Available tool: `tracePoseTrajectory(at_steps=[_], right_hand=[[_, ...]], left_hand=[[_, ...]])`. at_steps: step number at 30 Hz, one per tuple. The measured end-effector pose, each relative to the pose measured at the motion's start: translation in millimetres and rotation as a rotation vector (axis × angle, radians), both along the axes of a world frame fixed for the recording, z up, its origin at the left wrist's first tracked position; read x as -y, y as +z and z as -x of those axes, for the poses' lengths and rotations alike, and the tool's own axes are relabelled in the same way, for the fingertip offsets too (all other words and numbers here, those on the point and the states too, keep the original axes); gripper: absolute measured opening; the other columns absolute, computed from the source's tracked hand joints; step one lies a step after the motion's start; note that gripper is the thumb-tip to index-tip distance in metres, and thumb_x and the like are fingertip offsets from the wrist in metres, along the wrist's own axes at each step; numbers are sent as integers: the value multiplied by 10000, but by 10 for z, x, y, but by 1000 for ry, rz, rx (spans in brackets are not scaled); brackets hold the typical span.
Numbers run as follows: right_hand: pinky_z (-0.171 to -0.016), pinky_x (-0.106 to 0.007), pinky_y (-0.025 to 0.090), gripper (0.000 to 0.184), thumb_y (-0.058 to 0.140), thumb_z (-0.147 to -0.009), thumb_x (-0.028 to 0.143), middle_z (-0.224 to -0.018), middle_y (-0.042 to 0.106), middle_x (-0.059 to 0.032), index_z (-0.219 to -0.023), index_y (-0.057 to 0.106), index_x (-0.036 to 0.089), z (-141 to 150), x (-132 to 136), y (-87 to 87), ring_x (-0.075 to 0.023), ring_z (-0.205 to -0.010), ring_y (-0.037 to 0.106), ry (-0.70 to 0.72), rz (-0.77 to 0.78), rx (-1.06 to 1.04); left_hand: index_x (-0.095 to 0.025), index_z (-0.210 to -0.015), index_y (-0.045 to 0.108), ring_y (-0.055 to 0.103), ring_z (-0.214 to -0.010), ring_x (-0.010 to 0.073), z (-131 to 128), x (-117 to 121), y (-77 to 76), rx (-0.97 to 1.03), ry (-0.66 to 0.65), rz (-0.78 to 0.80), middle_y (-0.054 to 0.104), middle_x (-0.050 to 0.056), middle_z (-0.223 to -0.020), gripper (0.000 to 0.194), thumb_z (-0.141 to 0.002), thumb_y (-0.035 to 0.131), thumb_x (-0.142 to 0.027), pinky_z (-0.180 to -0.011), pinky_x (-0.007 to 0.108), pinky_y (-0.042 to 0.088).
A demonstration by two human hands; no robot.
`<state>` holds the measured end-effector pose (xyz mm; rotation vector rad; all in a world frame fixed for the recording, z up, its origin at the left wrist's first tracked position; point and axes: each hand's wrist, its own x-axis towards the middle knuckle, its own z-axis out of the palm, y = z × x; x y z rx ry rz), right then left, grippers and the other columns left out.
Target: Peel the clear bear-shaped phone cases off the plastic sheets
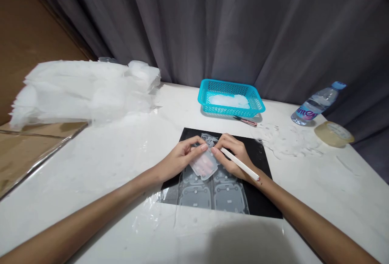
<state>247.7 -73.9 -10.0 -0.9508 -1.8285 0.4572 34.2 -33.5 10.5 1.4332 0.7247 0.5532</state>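
Note:
My left hand [187, 153] pinches a small translucent plastic piece [204, 166] with a rounded, notched outline, its fingers partly showing pink through it. My right hand [232, 154] grips a slim white pen-like tool [243, 166], whose tip is hidden near the top edge of the piece. Both hands meet above a black mat [261, 191]. On that mat lies a clear sheet [229, 198] with several shapes like the held piece. Thin clear scraps [209, 139] sit just beyond my fingertips.
A blue basket [231, 112] holding white pieces stands at the back, with a pink-handled cutter [247, 122] before it. A stack of translucent sheets [82, 92] is at left. Trimmings [288, 140], a water bottle [317, 104] and a tape roll [334, 133] are at right.

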Motion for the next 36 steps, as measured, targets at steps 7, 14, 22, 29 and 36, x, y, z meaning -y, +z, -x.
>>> tracePoseTrajectory(at_steps=[7, 14, 22, 29, 36], right_hand=[[-794, -365, 435, 227, 620, -1001, 214, -747, 569, 4, -775, 603, 218, -11, -20, -1, -173, -745, 559, -18, -4, 51], [-793, -353, 423, 243, 605, -997, 218, -763, 580, 2, -755, 583, 218, -39, -28, 27, -175, -760, 562, -74, 26, 25], [-751, -329, 409, 297, 615, -958, 284, -736, 554, 7, -676, 548, 218, -609, -519, 466, -182, -729, 547, -607, -151, 33], [-871, -407, 437, 403, 532, -1039, 495, -866, 641, -68, -856, 729, 195, -957, -1096, 542, -251, -861, 592, -819, -181, 283], [-869, -382, 488, 361, 482, -1093, 401, -931, 689, -64, -1025, 778, 205, -838, -546, 469, -236, -913, 660, -338, -26, 242]], left_hand=[[-177, -1001, 590, 659, -709, 142, -54, 22, -29, 37, -63, 61, 623, -17, -806, 358, -991, 655, -529, -652, 287, 614], [-273, -1252, 449, 662, -866, 185, -29, 74, -63, -7, 13, -8, 618, -17, -948, 458, -962, 706, -517, -715, 329, 628], [-242, -1316, 519, 590, -1198, 317, 28, 281, 27, -500, -71, -650, 595, 104, -1325, 661, -885, 693, -712, -1043, 517, 500], [-169, -1463, 506, 542, -1307, 396, -29, 337, -96, -588, -124, -929, 572, 183, -1460, 838, -899, 603, -780, -1113, 611, 442], [-230, -1508, 495, 531, -1376, 376, -7, 119, -92, -546, -166, -1008, 597, 146, -1486, 817, -902, 619, -765, -1185, 580, 378]])
